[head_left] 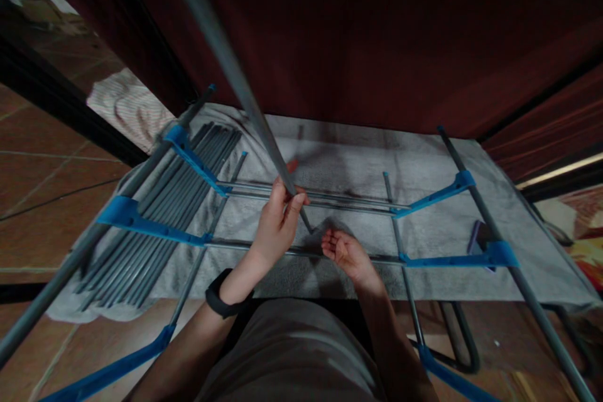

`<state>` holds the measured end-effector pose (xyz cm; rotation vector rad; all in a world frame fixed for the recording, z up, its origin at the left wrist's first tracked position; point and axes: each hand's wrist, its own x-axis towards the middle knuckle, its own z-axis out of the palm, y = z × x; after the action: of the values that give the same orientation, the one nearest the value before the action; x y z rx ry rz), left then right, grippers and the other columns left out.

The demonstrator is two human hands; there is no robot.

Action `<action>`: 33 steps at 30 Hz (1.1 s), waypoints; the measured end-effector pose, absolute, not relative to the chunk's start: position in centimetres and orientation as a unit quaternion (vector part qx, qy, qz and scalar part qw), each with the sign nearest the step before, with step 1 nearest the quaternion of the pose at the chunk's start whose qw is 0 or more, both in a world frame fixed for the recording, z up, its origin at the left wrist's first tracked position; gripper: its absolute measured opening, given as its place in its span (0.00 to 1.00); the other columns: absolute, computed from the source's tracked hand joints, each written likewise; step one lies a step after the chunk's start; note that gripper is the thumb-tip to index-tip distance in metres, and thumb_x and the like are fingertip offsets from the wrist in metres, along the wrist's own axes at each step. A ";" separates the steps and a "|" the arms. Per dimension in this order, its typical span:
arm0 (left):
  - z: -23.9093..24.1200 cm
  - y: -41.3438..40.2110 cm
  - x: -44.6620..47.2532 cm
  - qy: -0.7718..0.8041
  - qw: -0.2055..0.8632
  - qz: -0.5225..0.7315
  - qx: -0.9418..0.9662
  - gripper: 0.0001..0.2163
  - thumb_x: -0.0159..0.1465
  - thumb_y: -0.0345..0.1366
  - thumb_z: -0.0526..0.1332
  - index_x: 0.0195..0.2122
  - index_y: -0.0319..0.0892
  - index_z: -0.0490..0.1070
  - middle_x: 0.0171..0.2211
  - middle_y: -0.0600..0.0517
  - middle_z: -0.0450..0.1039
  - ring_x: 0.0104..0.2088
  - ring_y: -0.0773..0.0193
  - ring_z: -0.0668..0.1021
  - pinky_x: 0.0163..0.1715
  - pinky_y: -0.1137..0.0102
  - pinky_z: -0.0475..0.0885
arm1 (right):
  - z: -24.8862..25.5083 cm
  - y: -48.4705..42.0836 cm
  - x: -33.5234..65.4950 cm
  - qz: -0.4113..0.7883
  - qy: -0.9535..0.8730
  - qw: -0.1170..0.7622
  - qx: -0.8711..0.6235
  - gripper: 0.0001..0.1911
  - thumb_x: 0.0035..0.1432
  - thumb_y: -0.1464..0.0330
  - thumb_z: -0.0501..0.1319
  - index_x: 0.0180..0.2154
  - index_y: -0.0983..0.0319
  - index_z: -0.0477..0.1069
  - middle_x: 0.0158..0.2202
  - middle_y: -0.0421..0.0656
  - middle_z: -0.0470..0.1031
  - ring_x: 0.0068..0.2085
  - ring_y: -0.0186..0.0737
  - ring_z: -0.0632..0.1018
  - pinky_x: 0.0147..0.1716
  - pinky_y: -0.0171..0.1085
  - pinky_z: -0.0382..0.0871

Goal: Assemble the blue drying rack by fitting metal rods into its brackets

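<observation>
My left hand (279, 221) is closed around a long grey metal rod (226, 63) that rises steeply toward the camera, its lower end near the rack's middle rails. My right hand (345, 250) lies palm up with fingers loosely curled and apart, holding nothing, just above a horizontal grey rail (301, 252) of a rack frame. The rack has grey tubes and blue plastic connectors (141, 220), and stands over a grey towel (424, 157) spread on the floor. A black band sits on my left wrist (217, 296).
A bundle of several loose grey rods (164, 213) lies on the towel at the left. A small purple object (475, 240) rests near the right blue bracket (494, 256). Dark red curtain hangs behind. Tiled floor lies at the left, and a black curved metal frame (464, 342) at the lower right.
</observation>
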<state>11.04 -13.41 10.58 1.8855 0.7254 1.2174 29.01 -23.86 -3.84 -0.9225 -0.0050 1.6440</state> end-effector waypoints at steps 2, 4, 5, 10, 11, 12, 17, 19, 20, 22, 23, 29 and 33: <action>10.7 -13.0 10.7 0.278 0.353 0.467 0.761 0.24 0.76 0.42 0.53 0.71 0.43 0.55 0.45 0.47 0.77 0.41 0.63 0.79 0.47 0.65 0.75 | -3.8 -24.0 29.2 0.676 -0.005 0.610 -0.414 0.05 0.57 0.70 0.67 0.37 0.61 0.75 0.33 0.42 0.81 0.33 0.37 0.81 0.37 0.37 0.78; 10.6 -12.9 10.7 0.270 0.338 0.459 0.776 0.22 0.76 0.40 0.52 0.70 0.43 0.57 0.50 0.45 0.77 0.43 0.63 0.80 0.48 0.65 0.75 | -3.7 -24.2 29.4 0.646 -0.008 0.632 -0.428 0.05 0.57 0.70 0.67 0.38 0.60 0.76 0.34 0.41 0.81 0.35 0.37 0.81 0.39 0.37 0.77; 10.6 -13.0 10.7 0.266 0.336 0.454 0.781 0.22 0.76 0.40 0.52 0.69 0.43 0.58 0.52 0.44 0.77 0.44 0.62 0.80 0.49 0.65 0.75 | -3.6 -24.3 29.6 0.635 -0.011 0.639 -0.434 0.06 0.57 0.70 0.66 0.38 0.59 0.76 0.35 0.41 0.81 0.36 0.37 0.81 0.40 0.37 0.77; 11.5 -14.0 11.3 0.234 0.318 0.418 0.818 0.21 0.76 0.37 0.52 0.69 0.43 0.61 0.55 0.42 0.76 0.53 0.58 0.79 0.54 0.63 0.75 | -3.4 -24.7 30.8 0.592 0.004 0.657 -0.466 0.06 0.57 0.71 0.64 0.37 0.57 0.77 0.36 0.41 0.81 0.39 0.38 0.81 0.42 0.38 0.78; 11.7 -14.1 11.5 0.220 0.308 0.411 0.830 0.21 0.76 0.36 0.51 0.69 0.44 0.61 0.56 0.43 0.76 0.54 0.58 0.79 0.55 0.62 0.75 | -3.4 -24.7 31.1 0.584 0.012 0.662 -0.469 0.06 0.57 0.72 0.63 0.37 0.57 0.77 0.36 0.41 0.81 0.39 0.37 0.81 0.41 0.37 0.78; 11.8 -14.3 11.6 0.204 0.298 0.402 0.841 0.21 0.76 0.35 0.51 0.69 0.45 0.61 0.57 0.43 0.75 0.55 0.58 0.78 0.56 0.62 0.74 | -3.4 -24.8 31.4 0.576 0.018 0.668 -0.471 0.06 0.57 0.72 0.63 0.37 0.58 0.76 0.35 0.41 0.82 0.39 0.37 0.81 0.41 0.36 0.78; 11.0 -14.2 11.6 0.189 0.256 0.338 0.886 0.22 0.75 0.32 0.49 0.70 0.49 0.60 0.52 0.46 0.77 0.51 0.58 0.79 0.54 0.62 0.74 | -3.4 -25.1 32.5 0.557 0.036 0.684 -0.469 0.05 0.57 0.72 0.66 0.37 0.60 0.76 0.37 0.42 0.82 0.40 0.36 0.83 0.40 0.34 0.78; 10.2 -14.0 11.4 0.210 0.232 0.308 0.898 0.23 0.75 0.30 0.49 0.70 0.48 0.61 0.47 0.47 0.77 0.47 0.58 0.79 0.52 0.61 0.75 | -3.4 -25.3 32.8 0.552 0.044 0.686 -0.472 0.06 0.57 0.72 0.66 0.39 0.60 0.76 0.38 0.43 0.83 0.40 0.36 0.83 0.41 0.34 0.79; 9.9 -13.9 11.3 0.219 0.218 0.293 0.905 0.24 0.74 0.29 0.49 0.70 0.48 0.61 0.46 0.47 0.76 0.46 0.58 0.78 0.51 0.61 0.75 | -3.4 -25.4 33.0 0.550 0.046 0.687 -0.472 0.07 0.57 0.72 0.66 0.39 0.60 0.76 0.38 0.43 0.83 0.40 0.36 0.83 0.41 0.34 0.79; 9.3 -13.7 11.1 0.231 0.187 0.262 0.918 0.25 0.73 0.27 0.49 0.70 0.48 0.61 0.45 0.47 0.76 0.46 0.57 0.78 0.51 0.61 0.75 | -3.4 -25.6 33.2 0.546 0.046 0.691 -0.471 0.08 0.56 0.73 0.67 0.40 0.60 0.76 0.39 0.43 0.83 0.40 0.36 0.83 0.42 0.34 0.79; 9.1 -13.6 11.0 0.236 0.171 0.247 0.924 0.26 0.72 0.26 0.50 0.70 0.48 0.61 0.45 0.47 0.75 0.46 0.57 0.78 0.51 0.61 0.74 | -3.5 -25.6 33.3 0.545 0.046 0.693 -0.469 0.08 0.56 0.73 0.67 0.40 0.60 0.76 0.39 0.43 0.83 0.40 0.36 0.83 0.42 0.34 0.79; 7.2 -13.1 10.3 0.267 0.098 0.155 0.946 0.30 0.68 0.22 0.51 0.70 0.48 0.61 0.45 0.47 0.75 0.47 0.55 0.76 0.52 0.59 0.72 | -3.5 -25.9 33.8 0.534 0.041 0.700 -0.472 0.07 0.56 0.72 0.67 0.39 0.59 0.76 0.38 0.42 0.82 0.39 0.36 0.83 0.42 0.34 0.80; 5.2 -12.9 9.8 0.275 0.075 0.110 0.952 0.31 0.67 0.21 0.51 0.70 0.48 0.61 0.46 0.47 0.75 0.47 0.54 0.76 0.53 0.59 0.70 | -3.7 -26.3 34.3 0.519 0.052 0.704 -0.482 0.07 0.56 0.73 0.67 0.39 0.59 0.75 0.38 0.42 0.82 0.40 0.36 0.83 0.43 0.35 0.80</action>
<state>9.81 -12.86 5.17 2.8573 0.8251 0.3303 34.33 -26.30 -3.74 -1.0731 0.1161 1.1536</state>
